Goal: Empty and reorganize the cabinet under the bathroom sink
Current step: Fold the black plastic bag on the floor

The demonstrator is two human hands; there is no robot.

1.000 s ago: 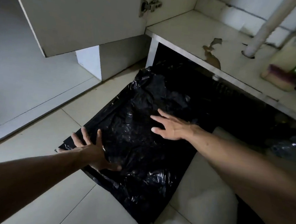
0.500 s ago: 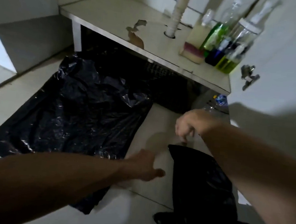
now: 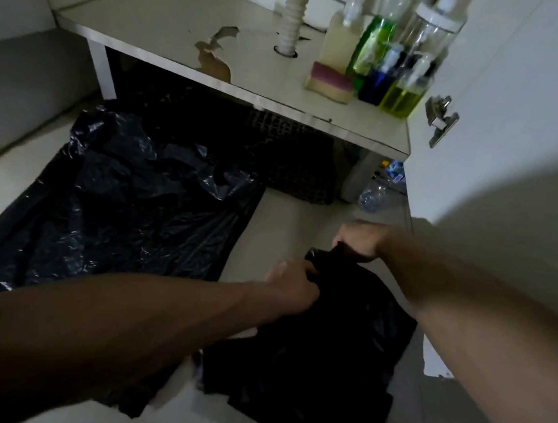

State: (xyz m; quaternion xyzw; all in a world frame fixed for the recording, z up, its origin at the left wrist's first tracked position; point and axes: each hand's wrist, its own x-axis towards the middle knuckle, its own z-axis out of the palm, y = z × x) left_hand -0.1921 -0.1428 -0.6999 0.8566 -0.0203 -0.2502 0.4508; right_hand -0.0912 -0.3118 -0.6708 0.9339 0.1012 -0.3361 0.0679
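Your left hand [image 3: 292,283] and right hand [image 3: 359,240] both pinch the small bag's [image 3: 318,350] top edge. The big bag [image 3: 125,216] lies flat beside it.

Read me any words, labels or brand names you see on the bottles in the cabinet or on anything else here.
No text is readable.
Green bottle: label too blurred to read.
Plastic bottle on the floor: blue label, too small and blurred.
Yellow bottle and blue bottle: no visible print.
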